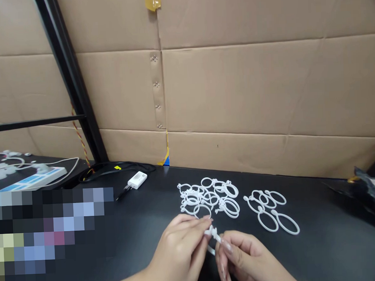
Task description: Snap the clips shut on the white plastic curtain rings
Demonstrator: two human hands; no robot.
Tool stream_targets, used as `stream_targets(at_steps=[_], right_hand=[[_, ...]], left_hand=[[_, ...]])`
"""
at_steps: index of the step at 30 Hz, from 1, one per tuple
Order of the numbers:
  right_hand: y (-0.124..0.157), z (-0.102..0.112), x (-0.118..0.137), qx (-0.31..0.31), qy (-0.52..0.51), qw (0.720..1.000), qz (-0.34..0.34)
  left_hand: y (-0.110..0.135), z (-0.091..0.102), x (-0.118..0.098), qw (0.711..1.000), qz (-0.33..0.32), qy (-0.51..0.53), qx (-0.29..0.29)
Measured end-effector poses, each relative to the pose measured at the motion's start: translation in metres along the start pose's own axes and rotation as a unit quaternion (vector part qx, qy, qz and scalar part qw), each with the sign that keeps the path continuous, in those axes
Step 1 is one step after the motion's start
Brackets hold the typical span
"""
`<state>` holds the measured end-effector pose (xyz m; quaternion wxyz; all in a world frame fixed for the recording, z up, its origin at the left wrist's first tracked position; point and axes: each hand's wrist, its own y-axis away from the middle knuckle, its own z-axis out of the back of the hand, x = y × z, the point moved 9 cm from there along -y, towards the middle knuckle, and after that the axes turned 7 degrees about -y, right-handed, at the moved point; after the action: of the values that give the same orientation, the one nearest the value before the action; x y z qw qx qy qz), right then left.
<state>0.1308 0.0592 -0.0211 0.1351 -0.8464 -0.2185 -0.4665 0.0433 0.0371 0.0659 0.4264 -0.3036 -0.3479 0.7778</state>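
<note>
My left hand (182,248) and my right hand (245,258) meet low in the middle of the view over a black table (319,255). Both pinch the same white plastic ring (214,235), of which only the clasp end and a short arc show between the fingertips. Just beyond the hands lies a tangled pile of several white rings (208,197). To its right sits a smaller group of white rings (271,211), laid flat and partly linked.
A cardboard wall (235,93) backs the table. At left are a small white box with a cable (137,180), a power strip (34,178), and a black metal post (69,79). A black bag (373,190) lies at the far right edge. A blurred patch covers the lower left.
</note>
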Motion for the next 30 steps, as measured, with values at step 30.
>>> stream_targets(at_steps=[30], right_hand=[[0.004, 0.019, -0.012, -0.100, 0.106, 0.987, -0.067]], left_hand=[[0.009, -0.010, -0.017, 0.984, -0.123, -0.131, 0.013]])
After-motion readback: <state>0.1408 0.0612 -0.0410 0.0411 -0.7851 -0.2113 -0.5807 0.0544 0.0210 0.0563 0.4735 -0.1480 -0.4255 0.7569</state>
